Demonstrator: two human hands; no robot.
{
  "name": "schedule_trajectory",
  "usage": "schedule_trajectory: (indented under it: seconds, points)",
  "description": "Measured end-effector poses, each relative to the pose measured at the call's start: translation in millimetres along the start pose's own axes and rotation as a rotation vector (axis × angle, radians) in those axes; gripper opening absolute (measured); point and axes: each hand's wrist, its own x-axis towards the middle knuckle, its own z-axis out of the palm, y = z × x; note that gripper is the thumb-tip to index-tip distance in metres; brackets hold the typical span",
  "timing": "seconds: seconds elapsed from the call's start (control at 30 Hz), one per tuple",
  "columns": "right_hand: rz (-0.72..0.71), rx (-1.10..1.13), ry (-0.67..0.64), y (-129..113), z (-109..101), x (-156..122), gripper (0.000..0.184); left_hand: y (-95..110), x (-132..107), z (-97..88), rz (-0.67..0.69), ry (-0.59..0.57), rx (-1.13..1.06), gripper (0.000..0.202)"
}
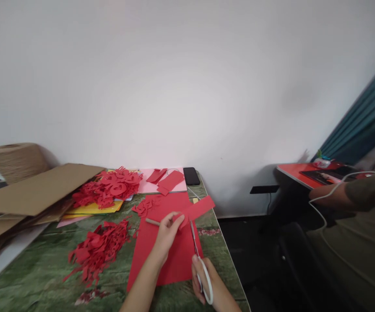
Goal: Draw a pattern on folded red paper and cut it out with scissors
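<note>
As right hand (209, 284) grips scissors (193, 236), cardboard box (28, 190) sits open

A strip of red paper (198, 209) is pinched by the left hand (167, 236), and a thin wooden stick (152, 222) is apparently held with it. White-handled scissors (203, 277) are gripped by the right hand (207, 281) above a red paper sheet (163, 255). Red paper cutouts (98, 251) are heaped on the green-printed tabletop (34, 277), near a cardboard box (28, 190).
</note>
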Motion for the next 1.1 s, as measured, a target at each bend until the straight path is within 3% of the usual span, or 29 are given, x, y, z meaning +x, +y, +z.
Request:
schedule_trajectory:
  seconds: [0.13,0.27,0.4,0.57,0.83,1.1]
  points:
    - [0.018,-0.018,0.014,-3.5,0.6,-1.0,0.06,1.5,0.5,1.4,-0.073,-0.049,-0.168,0.024]
    - [0.008,0.001,0.014,1.3,0.0,0.4,0.058,-0.8,3.3,1.1,-0.115,-0.072,-0.157,0.03]
    - [-0.01,0.031,0.0,9.8,-1.1,2.4,0.057,-2.0,3.0,0.1,-0.072,-0.021,-0.064,0.032]
    - [-0.008,0.042,0.015,12.7,-0.2,4.8,0.059,1.4,-1.7,0.9,-0.008,-0.14,-0.049,0.022]
    - [-0.022,0.068,-0.005,12.0,0.6,6.6,0.061,1.7,-3.3,2.1,-0.003,-0.177,-0.054,0.02]
    - [0.026,0.1,0.02,32.7,-2.4,14.9,0.06,-3.9,-3.1,4.5,-0.028,-0.193,-0.081,0.021]
